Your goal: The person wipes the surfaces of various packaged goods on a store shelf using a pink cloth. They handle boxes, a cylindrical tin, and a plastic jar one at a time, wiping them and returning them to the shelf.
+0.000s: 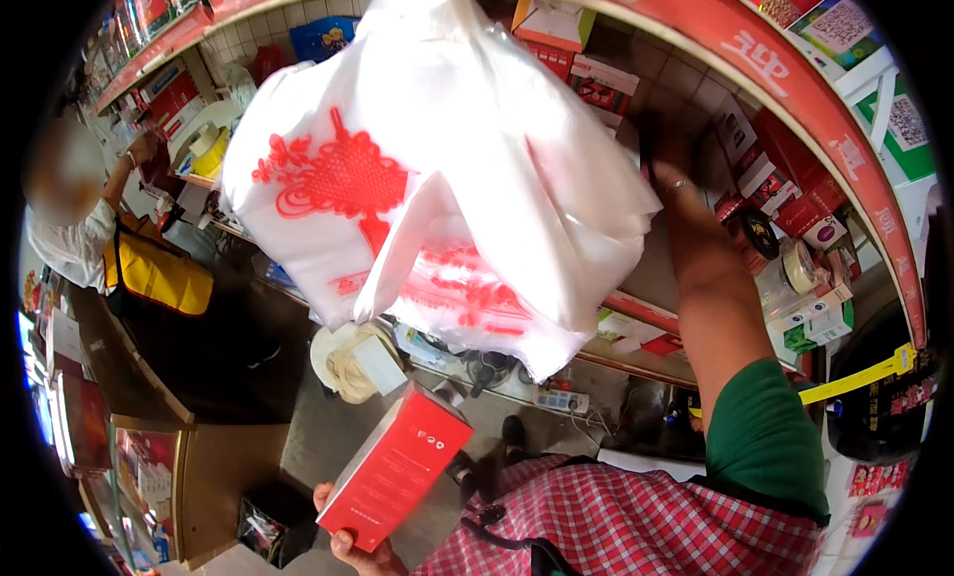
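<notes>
Below the white plastic bags (497,109), I am pinching the red box (397,467), probably light, stiff and dentable, safest held by its edges, with the left hand (368,558), while shadow is hiding the grip of the right hand (669,159) at the shelf (646,311).

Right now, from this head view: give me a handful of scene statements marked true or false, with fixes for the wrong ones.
1. The left hand holds a red box. True.
2. The right hand holds that same box. False: it is in the shadow at the shelf; what it touches, if anything, is too dark to tell.
3. White plastic bags with red print hang in front of the shelf. True.
4. The sleeve on the right arm is white. False: it is green.
5. A yellow bag shows at the left of the picture, beside another person. True.
</notes>
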`<move>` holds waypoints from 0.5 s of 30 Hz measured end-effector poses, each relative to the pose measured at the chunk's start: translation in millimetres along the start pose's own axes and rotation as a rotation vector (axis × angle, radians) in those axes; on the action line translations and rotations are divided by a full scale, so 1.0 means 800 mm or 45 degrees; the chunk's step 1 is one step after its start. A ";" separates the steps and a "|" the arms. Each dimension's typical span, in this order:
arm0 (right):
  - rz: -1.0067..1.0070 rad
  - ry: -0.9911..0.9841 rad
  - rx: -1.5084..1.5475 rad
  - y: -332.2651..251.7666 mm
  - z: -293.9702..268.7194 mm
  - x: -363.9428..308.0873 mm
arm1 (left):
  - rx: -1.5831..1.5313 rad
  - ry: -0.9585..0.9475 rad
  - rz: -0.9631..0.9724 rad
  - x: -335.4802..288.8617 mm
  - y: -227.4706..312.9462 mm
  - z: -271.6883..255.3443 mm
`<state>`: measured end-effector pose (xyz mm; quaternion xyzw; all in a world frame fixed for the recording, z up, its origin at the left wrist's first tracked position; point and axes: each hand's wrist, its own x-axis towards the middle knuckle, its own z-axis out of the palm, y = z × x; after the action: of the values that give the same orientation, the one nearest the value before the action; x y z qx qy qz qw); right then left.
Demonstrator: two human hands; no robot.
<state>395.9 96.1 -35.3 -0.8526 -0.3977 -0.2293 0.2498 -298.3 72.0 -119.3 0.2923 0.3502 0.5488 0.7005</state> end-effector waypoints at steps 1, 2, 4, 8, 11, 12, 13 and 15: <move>-0.042 0.131 0.011 -0.036 -0.013 0.014 | -0.004 -0.011 0.018 -0.003 -0.002 -0.006; -0.037 0.281 -0.033 -0.046 -0.047 0.017 | 0.040 0.012 -0.007 0.004 0.005 0.018; -0.359 0.439 -0.162 -0.046 -0.059 0.048 | 0.039 0.016 -0.014 0.002 0.002 0.008; -0.677 0.566 -0.278 -0.052 -0.042 0.076 | 0.051 0.029 0.007 0.002 -0.008 0.005; -0.608 0.463 -0.353 -0.023 -0.026 0.057 | 0.054 0.039 -0.023 0.006 -0.015 0.007; -0.571 0.413 -0.414 -0.005 -0.022 0.045 | 0.074 0.037 -0.040 0.008 -0.013 0.007; -0.541 0.337 -0.487 0.011 -0.018 0.032 | 0.055 0.006 -0.046 0.011 -0.013 0.003; -0.493 0.197 -0.592 0.002 -0.027 0.027 | 0.011 -0.020 -0.038 0.015 -0.014 0.002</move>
<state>405.8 94.3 -6.6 -0.7753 -0.4693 -0.4217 0.0295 -289.2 81.0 -129.2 0.2945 0.3512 0.5345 0.7101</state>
